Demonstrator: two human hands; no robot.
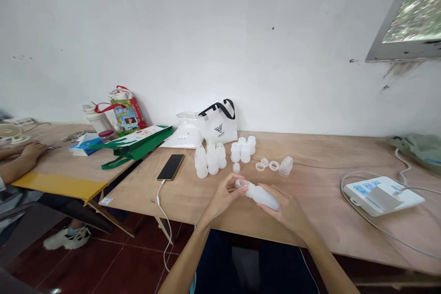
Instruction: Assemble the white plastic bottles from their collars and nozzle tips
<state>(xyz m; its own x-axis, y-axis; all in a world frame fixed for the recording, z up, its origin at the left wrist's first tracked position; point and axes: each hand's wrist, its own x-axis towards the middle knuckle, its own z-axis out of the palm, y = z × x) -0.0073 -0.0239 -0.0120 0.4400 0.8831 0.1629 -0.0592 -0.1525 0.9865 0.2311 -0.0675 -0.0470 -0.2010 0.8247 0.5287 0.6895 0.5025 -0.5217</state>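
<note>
My right hand (287, 209) is wrapped round a translucent white plastic bottle (263, 195) that lies tilted over the near edge of the wooden table (310, 206). At the bottle's neck my left hand (223, 195) pinches its small cap (241, 184). Just beyond stand several more white bottles (210, 160) in two groups. Loose ring-shaped caps (268, 165) and one bottle on its side (285, 166) lie near them.
A black phone (171, 166) on a white cable lies left of the bottles. A white tote bag (219, 125) and a plastic pouch stand by the wall. A white power strip (382, 194) sits at right. Another person's arm (20, 158) rests on the left table, with green and red bags.
</note>
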